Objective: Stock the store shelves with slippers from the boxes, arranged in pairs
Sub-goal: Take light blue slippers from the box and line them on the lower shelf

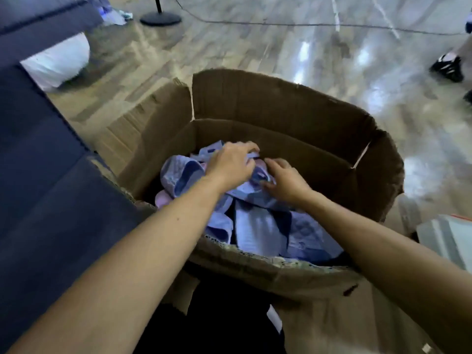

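Pale-blue slippers (252,226) lie heaped in the cardboard box (281,139), left hand (231,166) and right hand (286,182) both curled into the tangle, gripping slippers; likely risk: lifting a mismatched two, or snagged neighbours spilling out.

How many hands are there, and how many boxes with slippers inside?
Hands: 2, the left hand and the right hand
Boxes: 1, the cardboard box holding slippers
Total: 3
The slippers are too jumbled to count.
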A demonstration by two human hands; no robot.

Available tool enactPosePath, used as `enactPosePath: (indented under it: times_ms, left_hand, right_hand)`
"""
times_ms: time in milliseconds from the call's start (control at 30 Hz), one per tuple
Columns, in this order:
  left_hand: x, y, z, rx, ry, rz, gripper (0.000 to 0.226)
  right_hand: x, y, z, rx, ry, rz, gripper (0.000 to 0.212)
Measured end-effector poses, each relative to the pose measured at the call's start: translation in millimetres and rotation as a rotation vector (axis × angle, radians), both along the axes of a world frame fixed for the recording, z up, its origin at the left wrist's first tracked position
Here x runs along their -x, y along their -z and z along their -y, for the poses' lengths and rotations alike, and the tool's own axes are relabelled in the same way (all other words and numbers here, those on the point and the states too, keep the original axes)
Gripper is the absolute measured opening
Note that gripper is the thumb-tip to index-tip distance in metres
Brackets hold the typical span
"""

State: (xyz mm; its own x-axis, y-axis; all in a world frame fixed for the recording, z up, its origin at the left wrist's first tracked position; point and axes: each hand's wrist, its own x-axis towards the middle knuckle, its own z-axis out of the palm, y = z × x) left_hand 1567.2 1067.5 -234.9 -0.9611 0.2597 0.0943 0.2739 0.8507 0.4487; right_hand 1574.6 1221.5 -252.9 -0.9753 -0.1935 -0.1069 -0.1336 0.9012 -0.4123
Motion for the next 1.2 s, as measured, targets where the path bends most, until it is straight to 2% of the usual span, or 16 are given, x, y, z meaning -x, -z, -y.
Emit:
enactPosePath:
  times_ms: [67,100,200,300,367,467,533,600,700,900,1067,1133,1200]
  left_hand:
    - [3,0,6,0.016,-0.1,0.063,0.036]
    - [-3,2,8,0.106,-0.087,0.109,0.038]
    - [-28,9,11,0.362,0.036,0.19,0.043]
    - [-23,6,11,0.328,0.028,0.227,0.041]
    - [-12,-2,10,0.195,-0.081,0.174,0.039]
    - [-9,-13,12,0.014,-0.274,-0.03,0.04]
    - [-16,-13,14,-0.071,-0.299,-0.04,0.049]
    - [-21,-9,19,-0.119,-0.28,-0.005,0.06]
    - [-22,-5,26,-0.133,-0.246,-0.039,0.065]
    - [-29,-9,28,-0.151,-0.256,-0.12,0.054]
    - [-32,-16,21,-0.039,-0.161,-0.369,0.051]
    - [-29,-17,23,-0.047,-0.271,-0.336,0.052]
    - [-25,-16,26,-0.142,-0.402,-0.276,0.055]
  right_hand:
    - [4,-4,1,0.185,0.204,0.017,0.063]
    - [2,-5,2,0.232,0.27,0.062,0.066]
    - [-4,11,7,0.128,0.291,0.363,0.075]
    - [1,12,3,0.192,0.332,0.488,0.075]
    - [5,3,-2,0.326,0.366,0.424,0.079]
    - [-7,-4,-7,0.365,0.229,0.108,0.091]
    - [-15,-7,-9,0.392,0.122,-0.064,0.095]
    - [-15,-11,-8,0.466,0.075,-0.149,0.094]
    - [-12,-13,-2,0.453,-0.043,-0.213,0.093]
    - [-10,-13,2,0.542,-0.147,-0.257,0.091]
    - [-11,-21,3,0.734,-0.198,-0.278,0.086]
    - [-16,-27,8,0.905,-0.152,-0.249,0.081]
    - [-15,-28,7,1.045,0.053,-0.181,0.071]
